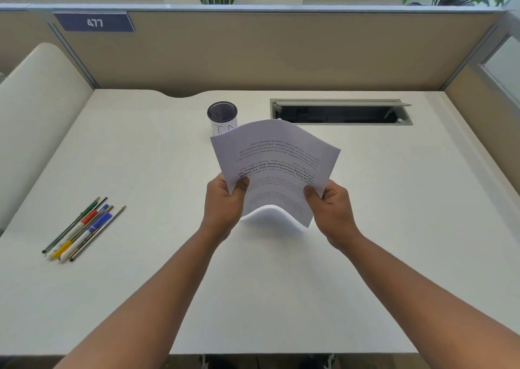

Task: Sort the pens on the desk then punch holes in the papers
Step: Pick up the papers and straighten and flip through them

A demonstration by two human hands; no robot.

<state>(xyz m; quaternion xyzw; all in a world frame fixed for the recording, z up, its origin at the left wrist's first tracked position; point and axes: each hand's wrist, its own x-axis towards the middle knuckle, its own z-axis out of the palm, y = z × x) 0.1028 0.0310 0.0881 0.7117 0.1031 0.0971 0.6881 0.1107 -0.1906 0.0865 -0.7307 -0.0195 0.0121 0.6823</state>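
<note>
Papers (277, 168) held above desk (281, 284) middle, bowed upward; I see left hand (222, 205) pinching left edge, right hand (332, 211) pinching right edge. Pens (81, 229) bunched near desk's left edge, well apart. Cup (222, 114) just behind papers. Near desk half open.
</note>
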